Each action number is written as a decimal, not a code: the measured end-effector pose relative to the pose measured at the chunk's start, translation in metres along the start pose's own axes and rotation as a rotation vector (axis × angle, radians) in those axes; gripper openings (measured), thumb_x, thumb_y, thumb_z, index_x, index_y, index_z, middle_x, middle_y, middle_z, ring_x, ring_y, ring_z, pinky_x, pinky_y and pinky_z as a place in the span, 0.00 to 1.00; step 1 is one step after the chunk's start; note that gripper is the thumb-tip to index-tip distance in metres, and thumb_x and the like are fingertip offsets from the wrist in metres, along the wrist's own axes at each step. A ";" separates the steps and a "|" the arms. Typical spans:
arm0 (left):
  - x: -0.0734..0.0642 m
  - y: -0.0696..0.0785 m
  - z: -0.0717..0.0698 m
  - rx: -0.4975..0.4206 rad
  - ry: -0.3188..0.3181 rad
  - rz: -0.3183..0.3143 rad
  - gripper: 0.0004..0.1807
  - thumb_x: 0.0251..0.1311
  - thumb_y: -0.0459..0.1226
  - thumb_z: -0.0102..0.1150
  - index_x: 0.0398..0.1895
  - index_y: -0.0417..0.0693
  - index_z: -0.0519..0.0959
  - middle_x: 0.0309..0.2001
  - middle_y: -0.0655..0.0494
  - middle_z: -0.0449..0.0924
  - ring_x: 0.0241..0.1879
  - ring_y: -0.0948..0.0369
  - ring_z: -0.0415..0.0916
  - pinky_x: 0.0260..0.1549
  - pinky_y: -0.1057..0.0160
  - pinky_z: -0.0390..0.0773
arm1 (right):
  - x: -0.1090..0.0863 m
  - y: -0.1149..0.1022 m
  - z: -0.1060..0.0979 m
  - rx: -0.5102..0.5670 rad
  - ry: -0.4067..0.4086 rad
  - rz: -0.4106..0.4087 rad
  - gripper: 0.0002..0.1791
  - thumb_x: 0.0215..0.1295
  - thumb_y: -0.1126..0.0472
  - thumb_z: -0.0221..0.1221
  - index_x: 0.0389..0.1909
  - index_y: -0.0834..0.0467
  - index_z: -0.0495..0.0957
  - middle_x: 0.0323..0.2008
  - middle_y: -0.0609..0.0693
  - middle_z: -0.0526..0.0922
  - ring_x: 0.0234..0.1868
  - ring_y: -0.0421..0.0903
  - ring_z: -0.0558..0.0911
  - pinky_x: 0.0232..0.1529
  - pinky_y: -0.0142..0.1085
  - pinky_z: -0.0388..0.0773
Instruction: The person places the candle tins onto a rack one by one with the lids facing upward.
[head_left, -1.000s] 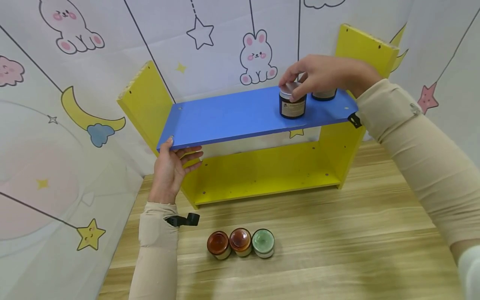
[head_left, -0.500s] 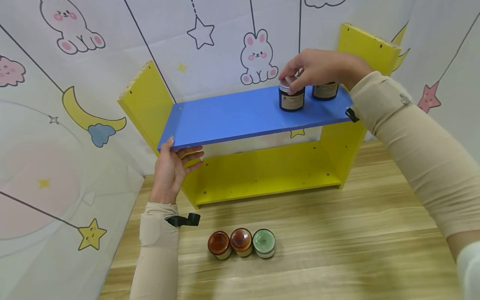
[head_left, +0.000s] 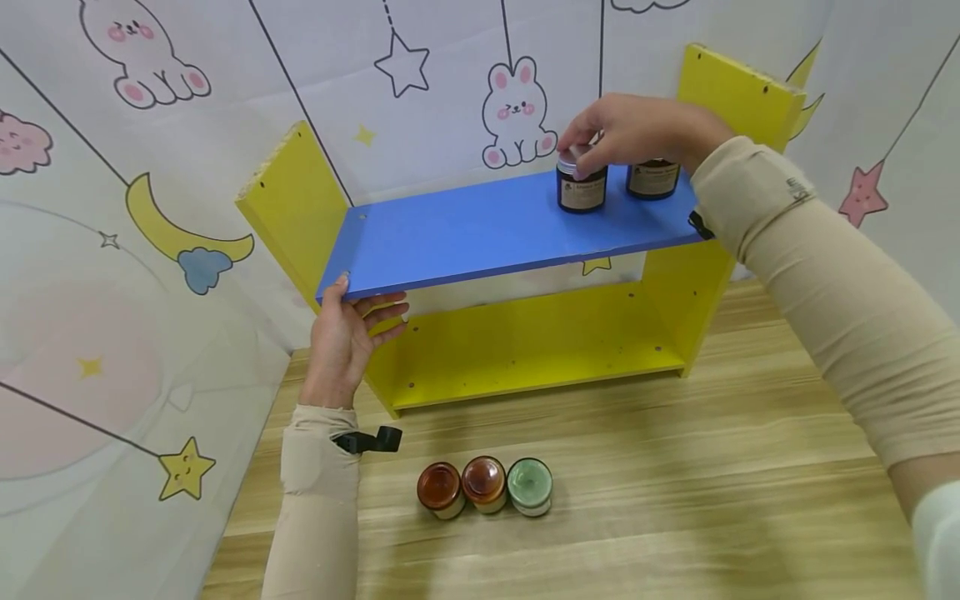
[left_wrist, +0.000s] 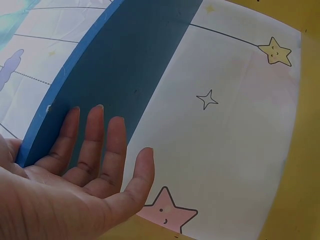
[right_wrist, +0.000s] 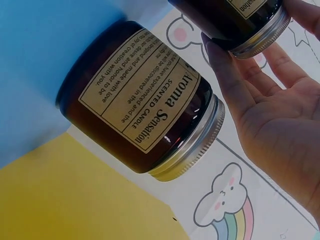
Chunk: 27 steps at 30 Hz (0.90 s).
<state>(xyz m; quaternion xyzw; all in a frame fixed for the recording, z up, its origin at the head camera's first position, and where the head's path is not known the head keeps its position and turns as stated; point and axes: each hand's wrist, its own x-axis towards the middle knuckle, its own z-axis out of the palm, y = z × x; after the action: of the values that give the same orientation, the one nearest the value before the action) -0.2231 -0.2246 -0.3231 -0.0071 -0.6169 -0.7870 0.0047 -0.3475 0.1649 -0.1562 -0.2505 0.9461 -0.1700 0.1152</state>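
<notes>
While my left hand point(head_left: 341, 346) grips the blue shelf point(head_left: 450, 237), my right hand point(head_left: 633, 129) pinches a dark jar point(head_left: 582, 193) atop it — tilting the shelf could topple the jar.

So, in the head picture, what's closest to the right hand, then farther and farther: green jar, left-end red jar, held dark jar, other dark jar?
1. Held dark jar, its lid gripped by the right hand.
2. Other dark jar, right of it on the blue shelf.
3. Green jar, right end of the lower row.
4. Red jar, left end of that row.
</notes>
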 end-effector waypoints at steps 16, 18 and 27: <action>0.001 -0.002 -0.001 0.003 -0.001 0.010 0.33 0.79 0.57 0.33 0.79 0.51 0.53 0.57 0.40 0.79 0.52 0.51 0.82 0.62 0.42 0.72 | 0.001 0.003 0.002 0.033 0.021 0.021 0.33 0.75 0.51 0.54 0.77 0.56 0.61 0.72 0.61 0.66 0.67 0.61 0.65 0.72 0.60 0.59; 0.001 -0.002 -0.001 0.002 -0.001 0.011 0.33 0.79 0.57 0.33 0.78 0.51 0.53 0.56 0.41 0.80 0.52 0.51 0.82 0.62 0.43 0.72 | 0.001 0.003 0.003 0.041 0.023 0.025 0.33 0.75 0.51 0.54 0.77 0.56 0.61 0.73 0.61 0.65 0.68 0.61 0.65 0.72 0.60 0.59; 0.000 -0.001 -0.002 -0.002 -0.004 0.015 0.32 0.79 0.57 0.32 0.77 0.50 0.58 0.52 0.45 0.82 0.51 0.51 0.82 0.57 0.47 0.77 | -0.005 0.002 0.004 0.037 0.053 0.037 0.40 0.76 0.46 0.54 0.81 0.53 0.52 0.76 0.62 0.60 0.74 0.63 0.60 0.73 0.62 0.54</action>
<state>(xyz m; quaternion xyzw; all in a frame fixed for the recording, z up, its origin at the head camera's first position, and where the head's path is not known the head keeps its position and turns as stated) -0.2235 -0.2260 -0.3248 -0.0134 -0.6159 -0.7877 0.0094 -0.3432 0.1681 -0.1595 -0.2264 0.9500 -0.1917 0.0978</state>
